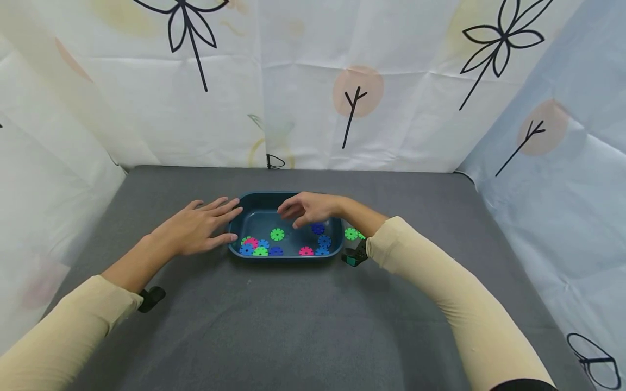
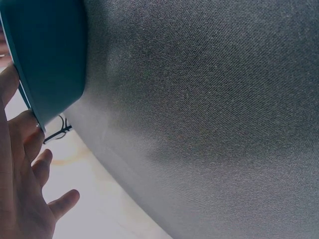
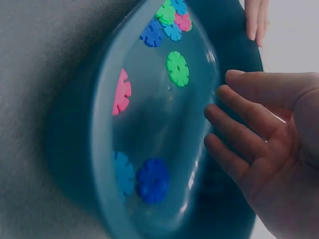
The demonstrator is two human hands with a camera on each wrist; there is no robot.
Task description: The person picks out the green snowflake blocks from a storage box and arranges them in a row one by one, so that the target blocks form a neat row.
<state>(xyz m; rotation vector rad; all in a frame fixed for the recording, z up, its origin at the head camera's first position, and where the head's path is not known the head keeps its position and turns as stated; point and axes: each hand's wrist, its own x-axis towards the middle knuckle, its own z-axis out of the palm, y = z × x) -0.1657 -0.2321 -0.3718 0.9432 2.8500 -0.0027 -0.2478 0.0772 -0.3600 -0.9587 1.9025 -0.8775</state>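
Observation:
A dark teal plastic tray (image 1: 266, 202) holds several flower-shaped notched discs. My left hand (image 1: 198, 228) has its fingers spread at the tray's left end; in the left wrist view its fingertips (image 2: 22, 122) touch the rim. Over the right half of the tray hovers my right hand (image 1: 313, 206), its fingers slightly bent with nothing between them in the right wrist view. Below it inside lie a dark blue disc (image 1: 318, 228), a light blue disc (image 1: 324, 240) and a pink disc (image 1: 306, 251). A green disc (image 1: 277, 234) lies alone near the middle.
Blue, green and pink discs (image 1: 251, 242) cluster in the tray's front left corner. Outside, just right of the tray, green discs (image 1: 351, 233) lie on the grey cloth (image 1: 274, 326), partly behind the right wrist. Patterned white curtains (image 1: 303, 81) surround the table.

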